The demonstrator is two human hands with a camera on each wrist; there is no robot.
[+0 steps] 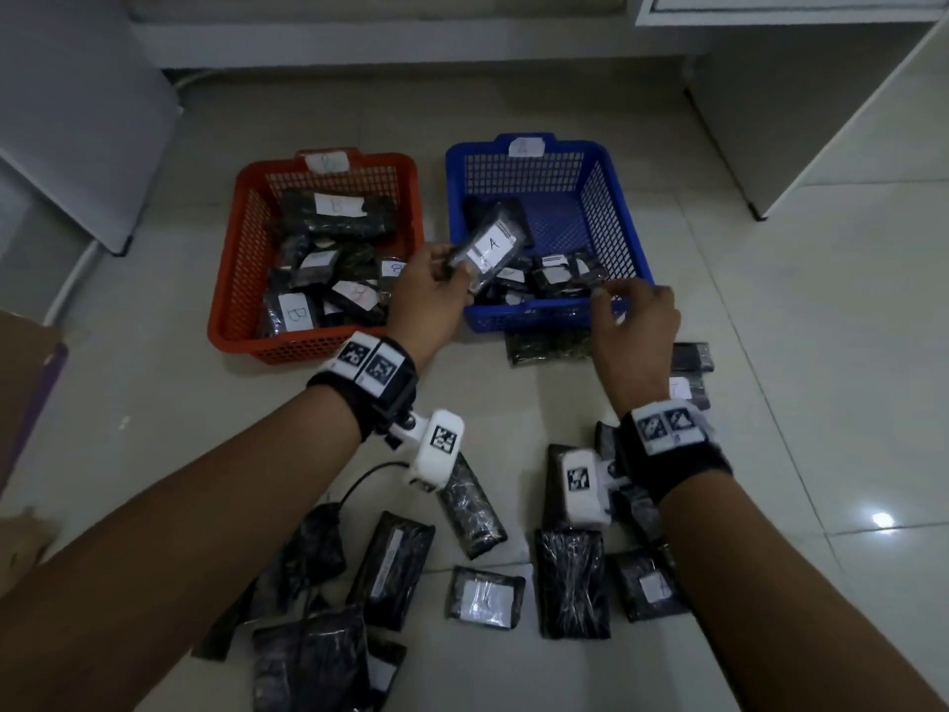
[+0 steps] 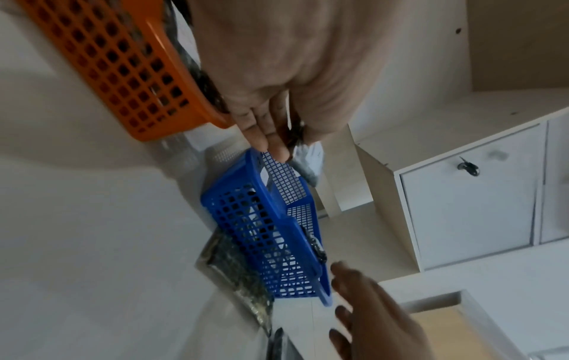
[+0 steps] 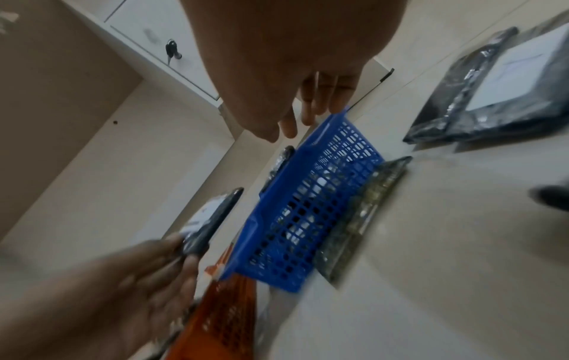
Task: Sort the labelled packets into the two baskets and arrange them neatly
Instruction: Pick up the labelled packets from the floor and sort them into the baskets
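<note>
A pale tiled floor (image 1: 770,310) is filling the head view, with white cabinet panels (image 1: 801,105) standing along the top and upper right of the frame and a strip of cardboard (image 1: 25,382) showing at the left edge. At centre left an orange-red basket (image 1: 231,280) is sitting on the tiles, holding dark packets labelled B (image 1: 295,313); just to its right a blue basket (image 1: 611,197) is holding a few dark packets in its near half. One dark packet (image 1: 547,349) is lying flat against the blue basket's near wall, and many loose packets (image 1: 485,593) are lying scattered across the lower half of the frame, beneath the forearms.

The left hand (image 1: 429,300) is pinching a clear-wrapped packet labelled A (image 1: 488,246) between thumb and curled fingers, holding it tilted above the near left corner of the blue basket. The right hand (image 1: 637,316) is hovering over that basket's near right rim, its fingers (image 3: 320,102) lying loosely together and slightly bent; whether the fingertips are touching a packet inside cannot be told.
</note>
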